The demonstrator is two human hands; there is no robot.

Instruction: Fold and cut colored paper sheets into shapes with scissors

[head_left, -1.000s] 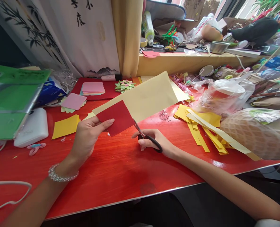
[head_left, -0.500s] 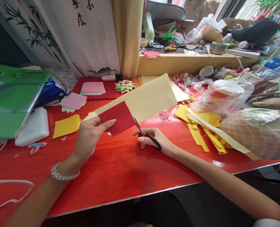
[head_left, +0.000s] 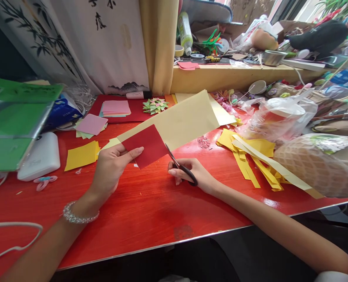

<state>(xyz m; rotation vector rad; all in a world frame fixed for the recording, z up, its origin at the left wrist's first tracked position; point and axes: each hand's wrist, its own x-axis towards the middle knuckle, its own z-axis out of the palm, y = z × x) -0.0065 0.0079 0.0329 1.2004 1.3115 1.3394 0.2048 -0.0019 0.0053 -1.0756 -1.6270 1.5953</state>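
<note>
Down at the near side of the red table [head_left: 127, 227], you've got one bracelet [head_left: 80, 214] on your left wrist and one white cable [head_left: 21, 224] off to the left. Your two hands are a bit past that, up over the middle. Your left hand [head_left: 109, 164] has its thumb flat on the red square [head_left: 147, 147], pinching it against the cream sheet [head_left: 188, 121] behind; the other fingers are mostly hidden. Your right hand [head_left: 195, 172] has its fingers wrapped round one pair of scissors [head_left: 174, 158], tips right by the square's right edge. Can't tell if they've bitten into any paper.

Handling-wise, it all looks super light. I'd guess the one red square is fairly crisp, but the long end of that one cream sheet probably flops or swivels, so grip both layers close to the blades and don't crush the corners. Paper on paper may slip too.

Further out on your left: one bow [head_left: 44, 181], one white box [head_left: 40, 158], one stack of yellow squares [head_left: 81, 156]. On your right, one pile of yellow scraps [head_left: 247, 156], way too tangled to count. Beyond those, one lilac stack [head_left: 91, 124], then one red mat [head_left: 137, 111] with one pink stack [head_left: 116, 108] and one paper star [head_left: 155, 105], plus one marker [head_left: 137, 95] at its back edge. Farthest, on the sill [head_left: 215, 80], I spot one bottle [head_left: 184, 33] and one tape roll [head_left: 179, 51] among the clutter.
</note>
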